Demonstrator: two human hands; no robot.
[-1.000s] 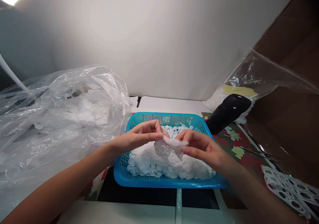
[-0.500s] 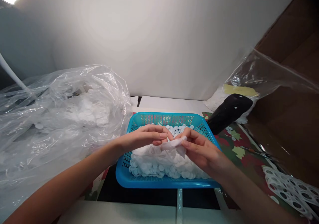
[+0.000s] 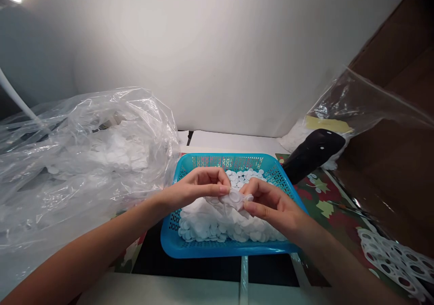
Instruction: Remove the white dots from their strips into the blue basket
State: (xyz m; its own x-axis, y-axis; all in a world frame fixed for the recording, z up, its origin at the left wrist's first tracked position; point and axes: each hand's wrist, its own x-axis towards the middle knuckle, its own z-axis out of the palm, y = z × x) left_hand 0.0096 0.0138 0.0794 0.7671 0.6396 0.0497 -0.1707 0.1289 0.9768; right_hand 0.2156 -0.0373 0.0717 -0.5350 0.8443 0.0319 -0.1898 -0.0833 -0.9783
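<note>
Over a blue plastic basket (image 3: 230, 250), both hands pinch a thin, soft white sheet (image 3: 234, 197) marked with round disc outlines. My left hand (image 3: 200, 185) grips it between thumb and fingers from the left. On the right, my right hand (image 3: 273, 205) pinches its edge, with thumb and forefinger close to the other hand. More of the white sheet drapes down into the basket. Many small white discs (image 3: 205, 230) lie loose under it and towards the basket's back. The fingertips behind the sheet are partly hidden.
To the left bulges a large clear plastic bag (image 3: 135, 106) with white pieces inside. A black object (image 3: 313, 151) leans at the basket's back right corner. White sheeting with round holes (image 3: 393, 257) lies at the right, near a cardboard box (image 3: 386, 173).
My hands have shifted slightly on the white sheet and spread its bunched part, so a round outline now shows between them. The basket has moved a little to the right.
</note>
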